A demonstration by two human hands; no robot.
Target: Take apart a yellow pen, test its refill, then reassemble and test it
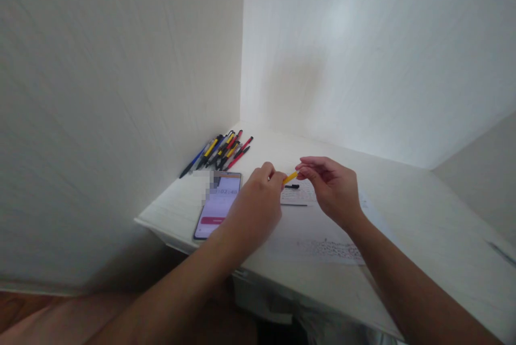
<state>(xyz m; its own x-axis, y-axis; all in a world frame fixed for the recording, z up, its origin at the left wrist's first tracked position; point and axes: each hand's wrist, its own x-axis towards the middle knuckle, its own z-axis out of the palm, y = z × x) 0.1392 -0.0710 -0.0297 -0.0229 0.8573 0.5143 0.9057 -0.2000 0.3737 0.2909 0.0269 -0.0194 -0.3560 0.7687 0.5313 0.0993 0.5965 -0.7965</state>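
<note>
Between my hands, above a written-on sheet of paper [322, 227], is a yellow pen barrel [291, 177]. The fingers of my left hand [262, 194] are closed round its lower left end. At the other end, the thumb and fingertips of my right hand [332, 184] pinch it; whether they hold a small part as well cannot be made out. Just below the barrel a short black pen piece [292, 186] lies on the paper. A thin dark stick like a pen refill [294, 205] lies nearer me, its left end hidden by my left hand.
A phone [220, 205] with a lit timer screen lies left of my left hand, near the desk edge. Behind it, several pens [220, 149] in blue, yellow, black and red lie in a pile against the left wall [161, 65]. The white desk [419, 216] meets a back wall.
</note>
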